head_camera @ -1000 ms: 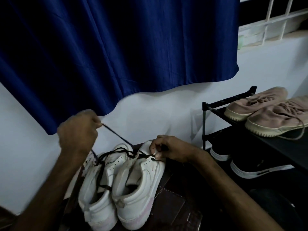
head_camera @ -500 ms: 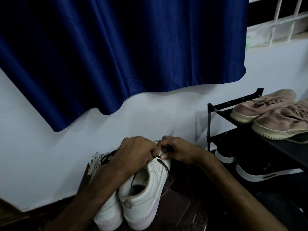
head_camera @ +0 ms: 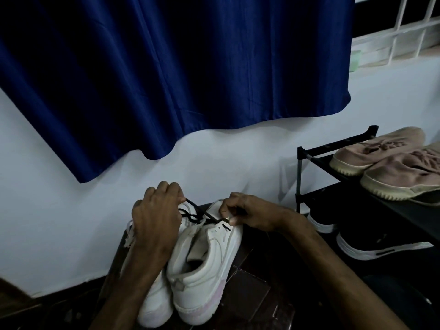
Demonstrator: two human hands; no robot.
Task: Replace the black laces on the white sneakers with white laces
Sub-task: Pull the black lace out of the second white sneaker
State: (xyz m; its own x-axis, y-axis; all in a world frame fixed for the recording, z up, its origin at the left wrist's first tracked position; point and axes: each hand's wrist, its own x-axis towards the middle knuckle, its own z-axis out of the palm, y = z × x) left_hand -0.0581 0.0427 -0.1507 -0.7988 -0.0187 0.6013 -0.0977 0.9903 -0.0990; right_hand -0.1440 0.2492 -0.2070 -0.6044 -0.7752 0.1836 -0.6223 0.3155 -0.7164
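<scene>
Two white sneakers stand side by side on the dark floor, heels toward me. The right sneaker (head_camera: 209, 263) is in full view; the left sneaker (head_camera: 152, 308) is mostly hidden under my left forearm. A black lace (head_camera: 202, 214) runs through the right sneaker's front eyelets. My left hand (head_camera: 157, 215) pinches one strand of it and holds it taut up and to the left. My right hand (head_camera: 247, 214) grips the front of the right sneaker and pinches the lace at an eyelet. A bit of white lace (head_camera: 129, 232) shows at the left sneaker's far side.
A blue curtain (head_camera: 166, 67) hangs over the white wall behind the sneakers. A black shoe rack (head_camera: 300, 177) stands at the right with two beige shoes (head_camera: 392, 167) on top and black shoes (head_camera: 371, 244) below. Dark tiled floor (head_camera: 247, 291) lies in front.
My left hand went from pulling the lace high at the left, down to the right sneaker's eyelets, and now lifts a short strand up and left again. My right hand stayed on the sneaker's front.
</scene>
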